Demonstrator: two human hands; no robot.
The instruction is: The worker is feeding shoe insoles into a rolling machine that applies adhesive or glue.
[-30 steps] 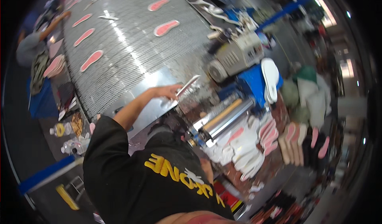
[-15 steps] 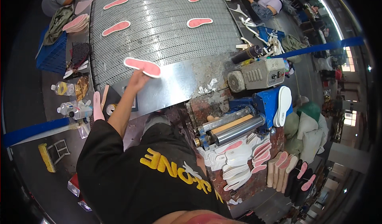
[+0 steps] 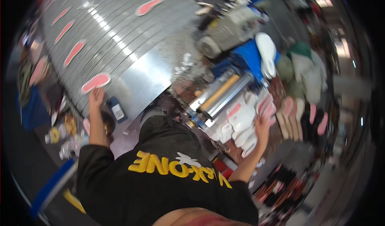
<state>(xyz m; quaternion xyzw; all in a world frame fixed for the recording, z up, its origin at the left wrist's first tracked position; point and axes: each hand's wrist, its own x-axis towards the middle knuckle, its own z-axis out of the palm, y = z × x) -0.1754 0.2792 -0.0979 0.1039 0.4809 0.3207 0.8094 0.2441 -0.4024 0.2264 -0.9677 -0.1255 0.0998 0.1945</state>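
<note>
The fingers of our left hand (image 3: 96, 98) reach the near edge of a pink insole (image 3: 96, 82), which lies on the mesh belt (image 3: 132, 33); we cannot tell whether they pinch it. The fingers of our right hand (image 3: 262, 123) rest on the pink stack (image 3: 265, 103), too blurred for us to say if they close on any. Beside our left forearm we see a dark bottle (image 3: 117, 108); left of our right hand, white insoles (image 3: 242, 119). Beyond those stand the rollers (image 3: 224, 95) and a grey motor (image 3: 232, 29).
</note>
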